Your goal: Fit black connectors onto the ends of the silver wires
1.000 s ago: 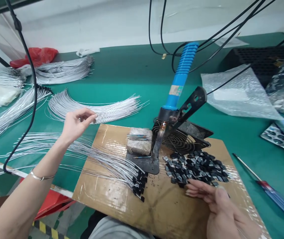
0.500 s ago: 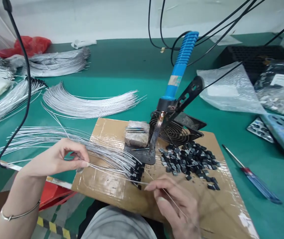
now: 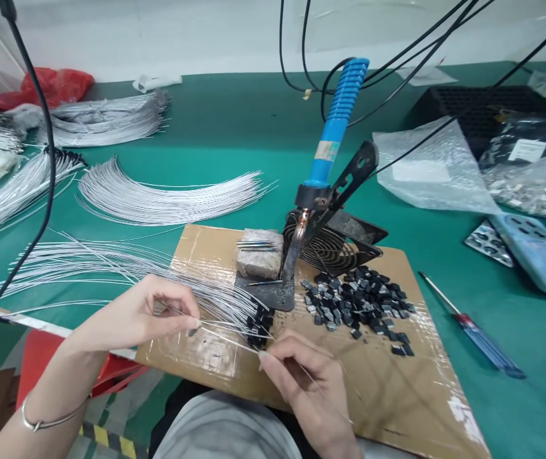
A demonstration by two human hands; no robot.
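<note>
A thin white wire is stretched between my two hands, low over the cardboard. My left hand pinches it between thumb and forefinger. Farther right, my right hand has thumb and forefinger closed on the same wire, and thin strands trail past its fingers. Behind my hands lies a bundle of white wires, with black tips at its right end. What sits inside my left fingers is partly hidden.
A blue-handled soldering iron leans in its stand behind the cardboard. Small black pieces are heaped on the right. A screwdriver and a phone lie beyond. Another wire bundle rests at the back.
My hands have come closer together: the left moved right, the right moved left. My right thumb, apart from the forefinger before, now presses on the wire. The view shifted slightly.
</note>
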